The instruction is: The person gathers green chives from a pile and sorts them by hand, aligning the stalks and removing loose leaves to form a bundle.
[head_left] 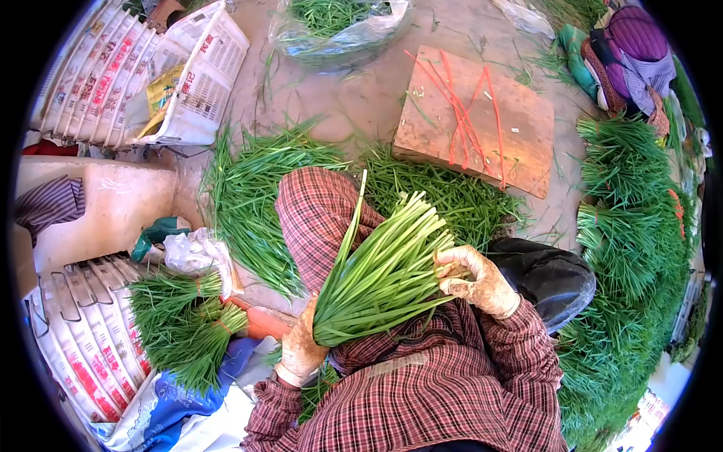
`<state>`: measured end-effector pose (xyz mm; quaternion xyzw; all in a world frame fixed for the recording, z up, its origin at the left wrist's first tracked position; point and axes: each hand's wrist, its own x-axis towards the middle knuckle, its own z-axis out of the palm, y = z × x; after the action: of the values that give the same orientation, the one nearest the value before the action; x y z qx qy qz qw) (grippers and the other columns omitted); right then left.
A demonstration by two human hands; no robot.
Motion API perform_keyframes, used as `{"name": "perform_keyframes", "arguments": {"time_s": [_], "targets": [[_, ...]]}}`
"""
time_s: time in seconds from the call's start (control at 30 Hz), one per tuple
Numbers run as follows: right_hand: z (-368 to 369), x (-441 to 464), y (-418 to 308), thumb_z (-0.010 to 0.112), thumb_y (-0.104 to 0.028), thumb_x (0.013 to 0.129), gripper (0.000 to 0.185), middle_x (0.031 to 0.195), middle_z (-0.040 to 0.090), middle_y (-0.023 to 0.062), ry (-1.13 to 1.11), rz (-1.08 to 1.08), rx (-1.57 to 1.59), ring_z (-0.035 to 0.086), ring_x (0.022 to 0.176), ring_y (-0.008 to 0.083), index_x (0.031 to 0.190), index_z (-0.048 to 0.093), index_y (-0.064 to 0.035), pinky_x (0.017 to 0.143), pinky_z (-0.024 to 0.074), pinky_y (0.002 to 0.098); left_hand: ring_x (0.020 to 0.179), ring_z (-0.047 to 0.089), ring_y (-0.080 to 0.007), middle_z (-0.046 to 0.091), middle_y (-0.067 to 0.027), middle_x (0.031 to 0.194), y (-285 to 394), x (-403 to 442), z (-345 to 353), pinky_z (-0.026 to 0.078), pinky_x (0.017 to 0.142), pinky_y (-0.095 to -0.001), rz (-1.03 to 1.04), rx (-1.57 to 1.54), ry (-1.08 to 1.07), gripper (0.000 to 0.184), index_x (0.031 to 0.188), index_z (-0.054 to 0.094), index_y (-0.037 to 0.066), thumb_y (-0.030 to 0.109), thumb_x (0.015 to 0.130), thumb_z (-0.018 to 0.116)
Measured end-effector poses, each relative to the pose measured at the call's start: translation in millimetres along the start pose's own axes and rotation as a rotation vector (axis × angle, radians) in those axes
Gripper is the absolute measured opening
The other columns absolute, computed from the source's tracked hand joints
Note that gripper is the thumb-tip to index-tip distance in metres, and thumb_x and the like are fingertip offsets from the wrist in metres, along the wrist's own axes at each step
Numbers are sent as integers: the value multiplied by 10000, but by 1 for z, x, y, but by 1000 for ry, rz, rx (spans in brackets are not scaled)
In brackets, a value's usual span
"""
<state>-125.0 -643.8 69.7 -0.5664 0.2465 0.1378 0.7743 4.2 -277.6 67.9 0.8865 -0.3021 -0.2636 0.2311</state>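
Note:
A thick bunch of garlic chives lies across my lap, its pale cut ends fanned toward the upper right. My left hand, in a soiled light glove, is wrapped round the leafy lower-left end. At the bunch's right edge, my right hand, in a stained glove, has its fingers curled and pinched on the outer stalks. One stalk sticks up apart from the others. Beyond my knees, loose chives are heaped on the floor. Red ties lie over a wooden board in front of me.
Tied chive bundles lie at my left by stacked white crates. More bundles are piled along the right. Another crate stack stands upper left. A plastic bag of greens sits ahead, and clothing lies upper right.

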Motion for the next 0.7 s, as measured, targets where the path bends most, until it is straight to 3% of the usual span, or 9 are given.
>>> {"name": "perform_keyframes", "arguments": {"time_s": [0.13, 0.23, 0.3, 0.37, 0.4, 0.43, 0.5, 0.53, 0.7], "targets": [[4, 9, 3, 734, -97, 949, 481, 1308, 611, 118, -43, -126, 208, 623, 1151, 203, 1388, 549, -34, 990, 541, 373, 1271, 616, -371, 555, -263, 1448, 8, 2, -4, 537, 1014, -411, -83, -69, -37, 868, 1536, 370, -27, 271, 855, 819], [0, 9, 11, 735, -94, 948, 482, 1328, 612, 103, -66, -69, 45, 622, 1169, 204, 1393, 557, -41, 998, 544, 389, 1281, 612, -369, 553, -262, 1454, 7, 4, -4, 534, 1024, -407, -24, -45, -25, 876, 1538, 370, -26, 272, 850, 824], [4, 7, -4, 750, -82, 931, 392, 1247, 671, 91, -22, -54, -54, 656, 1127, 192, 1307, 645, -57, 968, 554, 365, 1287, 608, -370, 551, -262, 1457, 7, 3, -4, 531, 1029, -405, -22, -43, -24, 876, 1538, 370, -24, 271, 850, 824], [4, 9, -7, 767, -82, 914, 272, 1122, 722, 81, 9, -241, -506, 694, 1043, 192, 1182, 721, -70, 919, 563, 327, 1293, 604, -372, 549, -262, 1460, 7, 2, -4, 529, 1035, -403, -19, -40, -22, 876, 1539, 369, -23, 270, 850, 823], [8, 11, -6, 784, -136, 896, 185, 1004, 747, 83, 64, -339, -539, 727, 945, 229, 1070, 756, -84, 857, 574, 324, 1285, 608, -375, 550, -260, 1461, 7, 2, -4, 532, 1028, -405, -30, -41, -25, 879, 1540, 369, -21, 269, 846, 825], [8, 13, -7, 784, -136, 896, 185, 1004, 747, 83, 64, -341, -538, 727, 945, 229, 1070, 756, -84, 857, 574, 324, 1278, 611, -379, 550, -257, 1461, 7, 2, -4, 536, 1021, -406, -40, -42, -28, 883, 1542, 369, -19, 267, 843, 826], [7, 16, -11, 790, -198, 879, 181, 961, 752, 76, 69, -480, -918, 734, 904, 262, 1025, 755, -96, 800, 583, 350, 1266, 618, -379, 551, -253, 1462, 7, 1, -5, 540, 1010, -406, -41, -22, -35, 886, 1543, 368, -18, 266, 841, 827], [9, 19, -11, 799, -241, 851, 182, 890, 751, 72, 102, -572, -945, 734, 834, 281, 970, 753, -111, 739, 583, 376, 1254, 624, -379, 553, -249, 1462, 7, 0, -5, 545, 1000, -406, -42, -4, -44, 889, 1544, 367, -17, 265, 838, 828], [14, 19, -19, 793, -241, 848, 167, 829, 737, 69, 138, -515, -940, 720, 746, 286, 951, 739, -122, 680, 570, 388, 1232, 638, -363, 564, -243, 1452, 5, 2, -5, 552, 977, -403, 36, 61, -31, 902, 1550, 359, -16, 256, 829, 828]]}}
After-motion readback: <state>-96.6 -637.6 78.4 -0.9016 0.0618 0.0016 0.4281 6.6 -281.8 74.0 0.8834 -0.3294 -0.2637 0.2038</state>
